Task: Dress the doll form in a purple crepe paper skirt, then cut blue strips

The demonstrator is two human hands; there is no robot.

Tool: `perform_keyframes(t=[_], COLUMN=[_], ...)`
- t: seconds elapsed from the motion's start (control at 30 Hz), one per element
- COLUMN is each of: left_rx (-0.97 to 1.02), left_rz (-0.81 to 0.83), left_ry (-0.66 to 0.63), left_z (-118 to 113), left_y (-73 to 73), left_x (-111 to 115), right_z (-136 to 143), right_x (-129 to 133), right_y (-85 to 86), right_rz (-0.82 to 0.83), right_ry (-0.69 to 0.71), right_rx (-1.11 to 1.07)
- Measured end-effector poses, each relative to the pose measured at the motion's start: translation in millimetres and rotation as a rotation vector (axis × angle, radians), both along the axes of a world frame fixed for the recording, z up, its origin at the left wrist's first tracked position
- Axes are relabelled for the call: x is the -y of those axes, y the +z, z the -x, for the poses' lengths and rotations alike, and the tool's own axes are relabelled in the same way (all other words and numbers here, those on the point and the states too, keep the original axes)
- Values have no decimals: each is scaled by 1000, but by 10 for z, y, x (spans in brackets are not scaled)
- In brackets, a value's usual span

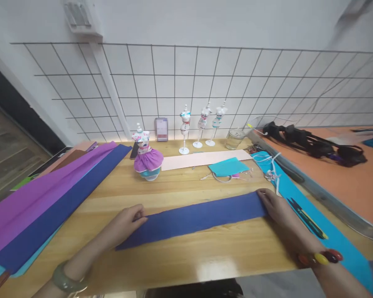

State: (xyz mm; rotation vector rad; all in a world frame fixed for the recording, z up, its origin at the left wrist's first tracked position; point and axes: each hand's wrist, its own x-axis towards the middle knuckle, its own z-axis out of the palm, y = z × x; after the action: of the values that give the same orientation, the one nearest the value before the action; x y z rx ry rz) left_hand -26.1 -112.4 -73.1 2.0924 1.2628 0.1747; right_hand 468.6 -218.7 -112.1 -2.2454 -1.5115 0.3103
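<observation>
A long dark blue fabric strip (202, 217) stretches across the wooden table, its right end higher than its left. Near its left end, my left hand (129, 223) pinches the upper edge between thumb and fingers. My right hand (273, 205) grips the strip's right end, its fingertips at the upper corner. Beyond the strip lie a pale pink strip (202, 160) and a turquoise cloth piece (228, 167). A small dress form in a purple skirt (148, 160) stands behind my left hand.
Purple fabric (49, 182) and dark blue fabric lie at left. Three mini dress forms (185, 124), a phone (162, 129) and a glass (234, 139) stand along the grid wall. Green-black snips (309, 219) rest on blue cloth (332, 240) at right, beside an orange-surfaced area (360, 182).
</observation>
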Motion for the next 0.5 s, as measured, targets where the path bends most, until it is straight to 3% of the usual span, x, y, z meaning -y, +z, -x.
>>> perform_keyframes(t=[0.17,0.33,0.5], left_rx=[46,33,-15], left_rz=[-40,-142,-242], left_ry=[-3,91,146], left_z=[147,212,205], left_y=[-11,-101,-212], left_x=[-301,-629,-733], right_z=[233,308,351], right_x=[-73,-273,-337], right_y=[122,36,-5], right_rz=[-39,1,41], right_ry=[19,-15,-34], right_rx=[48,121,198])
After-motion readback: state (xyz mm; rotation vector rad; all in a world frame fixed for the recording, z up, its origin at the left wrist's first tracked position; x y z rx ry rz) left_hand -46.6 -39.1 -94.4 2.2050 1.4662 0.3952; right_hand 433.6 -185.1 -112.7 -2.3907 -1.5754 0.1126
